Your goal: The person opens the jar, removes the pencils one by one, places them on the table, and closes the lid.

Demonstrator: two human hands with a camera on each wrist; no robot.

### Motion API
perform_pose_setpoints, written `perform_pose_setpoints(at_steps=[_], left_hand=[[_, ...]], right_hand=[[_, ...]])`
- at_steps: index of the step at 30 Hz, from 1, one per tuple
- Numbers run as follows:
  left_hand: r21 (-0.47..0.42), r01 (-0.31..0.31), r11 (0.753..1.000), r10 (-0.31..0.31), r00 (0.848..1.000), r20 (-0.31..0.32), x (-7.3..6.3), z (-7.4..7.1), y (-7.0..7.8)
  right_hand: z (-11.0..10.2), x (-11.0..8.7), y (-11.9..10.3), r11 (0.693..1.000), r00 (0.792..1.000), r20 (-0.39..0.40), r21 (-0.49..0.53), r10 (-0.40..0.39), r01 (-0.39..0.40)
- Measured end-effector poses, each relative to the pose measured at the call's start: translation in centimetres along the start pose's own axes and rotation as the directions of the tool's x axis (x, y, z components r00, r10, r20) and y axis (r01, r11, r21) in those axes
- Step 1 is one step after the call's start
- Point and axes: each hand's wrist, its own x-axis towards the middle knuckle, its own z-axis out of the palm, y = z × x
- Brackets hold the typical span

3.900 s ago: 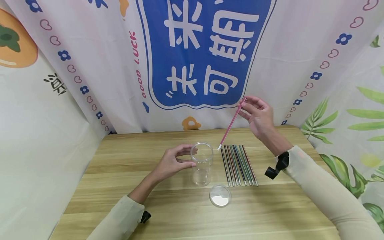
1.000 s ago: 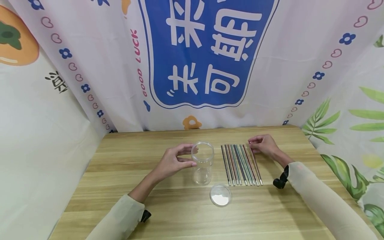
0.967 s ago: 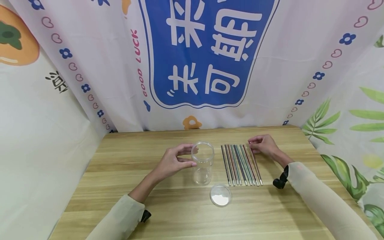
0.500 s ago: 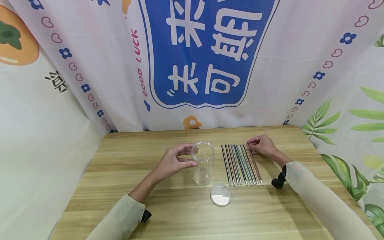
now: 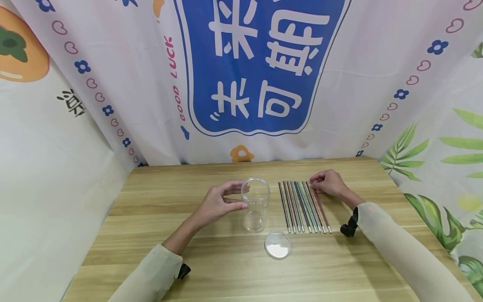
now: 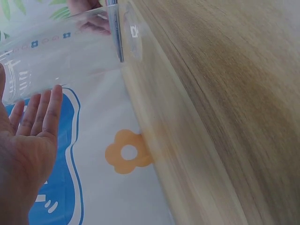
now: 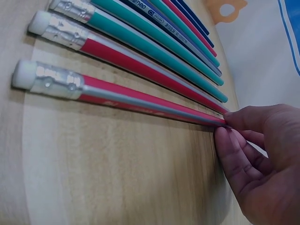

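A tall clear plastic jar (image 5: 256, 205) stands upright and open-topped on the table. My left hand (image 5: 216, 204) holds it from the left, thumb on the near side and fingers on the far side. In the left wrist view the fingers reach along the jar wall (image 6: 28, 77). To the jar's right lies a row of pencils (image 5: 296, 207), white eraser ends toward me. At the row's right end, my right hand (image 5: 327, 183) pinches the far tip of a red-and-silver striped pencil (image 7: 140, 105) between thumb and fingers. That pencil lies along the table beside another red one.
A round clear lid (image 5: 277, 245) lies flat just in front of the jar and pencils. The wooden table (image 5: 181, 277) ends at a printed curtain (image 5: 203, 153) at the back. Light cloth hangs at both sides.
The right hand has brought the red pencil down from the air and laid it at the row's right end, then shifted slightly left. The left hand and jar have stayed in place.
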Motion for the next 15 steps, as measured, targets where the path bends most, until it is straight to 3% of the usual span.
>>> perform_pose_setpoints(at_steps=[7,15], left_hand=[[-0.004,-0.002,1.0,0.002,1.0,-0.001,0.09,-0.08,-0.04],[-0.033,-0.004,0.999,0.004,1.0,0.008,0.0,-0.04,0.09]], right_hand=[[0.02,0.02,-0.18,0.996,0.999,-0.013,-0.08,-0.041,0.04],[-0.02,-0.18,-0.17,0.998,1.0,0.0,-0.055,-0.019,0.019]])
